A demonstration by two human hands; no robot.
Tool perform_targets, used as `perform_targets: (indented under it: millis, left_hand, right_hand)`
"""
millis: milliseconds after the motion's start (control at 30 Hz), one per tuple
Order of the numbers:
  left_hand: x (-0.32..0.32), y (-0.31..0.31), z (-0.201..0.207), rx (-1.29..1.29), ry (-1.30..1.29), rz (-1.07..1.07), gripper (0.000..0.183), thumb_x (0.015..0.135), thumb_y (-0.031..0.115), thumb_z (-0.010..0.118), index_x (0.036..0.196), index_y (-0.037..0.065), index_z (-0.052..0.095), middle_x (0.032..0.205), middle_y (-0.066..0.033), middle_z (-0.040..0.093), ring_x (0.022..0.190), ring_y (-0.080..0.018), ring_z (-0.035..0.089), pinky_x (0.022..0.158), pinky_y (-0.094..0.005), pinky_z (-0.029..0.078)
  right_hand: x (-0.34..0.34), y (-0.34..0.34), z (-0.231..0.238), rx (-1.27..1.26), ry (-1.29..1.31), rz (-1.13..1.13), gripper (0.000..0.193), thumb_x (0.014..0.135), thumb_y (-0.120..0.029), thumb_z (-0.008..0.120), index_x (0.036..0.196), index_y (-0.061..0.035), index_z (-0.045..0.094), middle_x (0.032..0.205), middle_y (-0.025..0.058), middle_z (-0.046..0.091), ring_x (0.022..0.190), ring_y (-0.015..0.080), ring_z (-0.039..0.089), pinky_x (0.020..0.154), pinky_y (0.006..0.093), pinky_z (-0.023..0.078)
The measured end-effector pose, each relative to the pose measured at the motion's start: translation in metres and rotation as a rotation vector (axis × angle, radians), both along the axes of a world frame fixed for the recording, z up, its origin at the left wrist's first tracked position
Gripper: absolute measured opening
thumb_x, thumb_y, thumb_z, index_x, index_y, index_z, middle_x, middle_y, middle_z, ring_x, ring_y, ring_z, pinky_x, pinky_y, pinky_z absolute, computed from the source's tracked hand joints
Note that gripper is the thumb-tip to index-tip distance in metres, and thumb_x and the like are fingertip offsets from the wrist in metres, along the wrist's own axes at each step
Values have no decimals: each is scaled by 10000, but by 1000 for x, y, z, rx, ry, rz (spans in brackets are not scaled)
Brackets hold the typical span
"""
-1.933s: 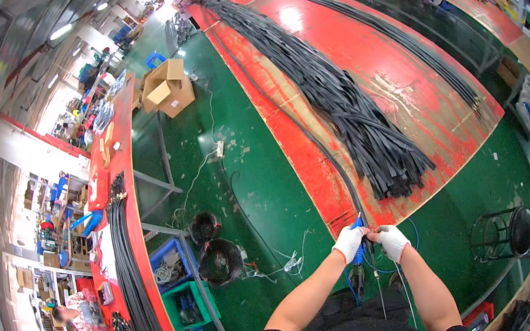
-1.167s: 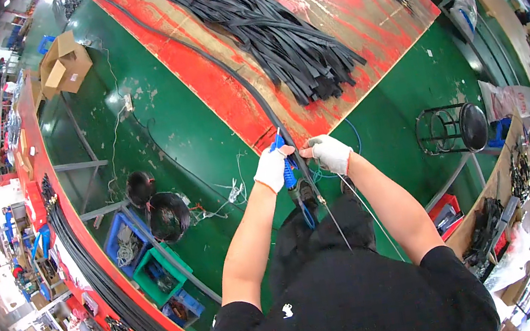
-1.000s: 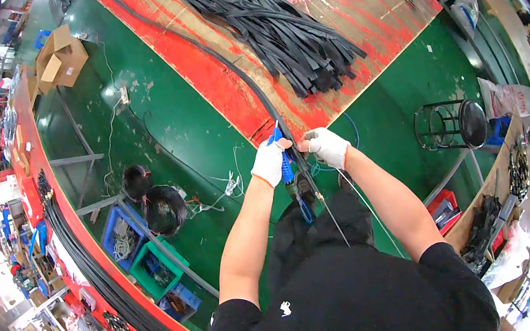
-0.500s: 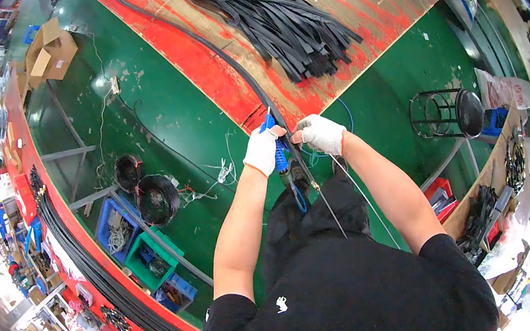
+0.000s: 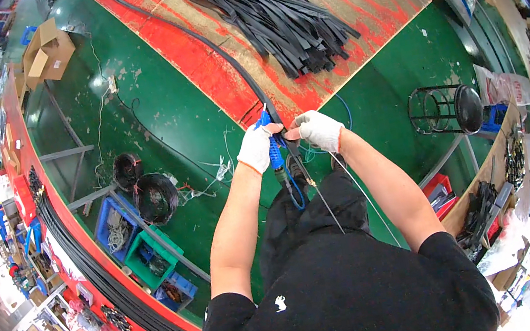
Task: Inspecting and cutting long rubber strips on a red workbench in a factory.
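Observation:
In a white glove, my left hand (image 5: 256,149) is closed round a blue air blow gun (image 5: 276,156). Its nozzle points up toward the table, and a blue hose hangs below. My right hand (image 5: 316,131), also gloved, pinches a long black sleeve (image 5: 239,71) at the table's corner. That sleeve runs back along the red table (image 5: 191,74). Below my hands a dark hose end with a brass-coloured fitting (image 5: 311,182) comes down, and a thin rod (image 5: 331,210) continues toward my body. A thin white cord (image 5: 368,198) hangs under my right forearm.
Flat black sleeves (image 5: 272,22) lie heaped on the table. A round black stool (image 5: 467,110) stands at the right. To the left are blue and green crates (image 5: 156,255), black buckets (image 5: 156,198), loose cords and a cardboard box (image 5: 49,55). Black hoses (image 5: 105,283) line the left bench.
Both hands have shifted slightly up and to the left, with the blow gun and sleeve still in them. The grips look the same.

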State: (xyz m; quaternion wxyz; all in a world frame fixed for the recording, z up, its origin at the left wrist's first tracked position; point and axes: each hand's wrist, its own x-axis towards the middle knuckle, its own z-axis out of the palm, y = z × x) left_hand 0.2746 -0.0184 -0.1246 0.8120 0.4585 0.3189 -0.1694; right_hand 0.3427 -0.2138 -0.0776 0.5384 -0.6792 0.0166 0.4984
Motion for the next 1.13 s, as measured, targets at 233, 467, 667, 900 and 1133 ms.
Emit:
perform_targets:
  millis: [233,467,667,900,1133]
  left_hand:
    - [0,-2,-1,-14,31,25,131,848,74,765,959,43,704,834,-45,697,728,-187,677,687,-341,554]
    - [1,-11,9,75,26,2,153,918,157,785,980,56,689,816,-28,683,709,-159,656,654,-332,527]
    - [8,11,0,339,-120,182,190,904,96,666,1037,96,530,798,-14,550,670,-177,578,638,-353,512]
    - [37,44,10,522,-122,-18,412,987,208,675,1374,77,622,932,3,629,802,-104,571,691,-293,489]
    - [11,30,-3,642,-104,-266,603,1006,445,708,1501,132,564,856,15,662,648,-97,578,594,-297,485]
  right_hand:
    - [2,-2,-3,-18,28,23,351,874,-317,817,991,8,754,787,24,655,697,119,548,627,310,417]
    - [5,-10,-1,15,65,47,334,876,-334,821,937,-16,741,728,4,601,620,103,485,562,309,345]
    - [3,-15,-5,18,-77,-1,215,878,-258,744,897,-49,698,730,21,579,636,139,527,567,344,404]
    - [3,-20,3,53,114,-149,174,945,-236,683,973,-65,662,767,11,594,568,121,499,478,309,345]
    - [2,-19,0,-28,149,-90,320,947,-320,739,1161,-96,659,851,30,624,637,132,519,500,305,357]
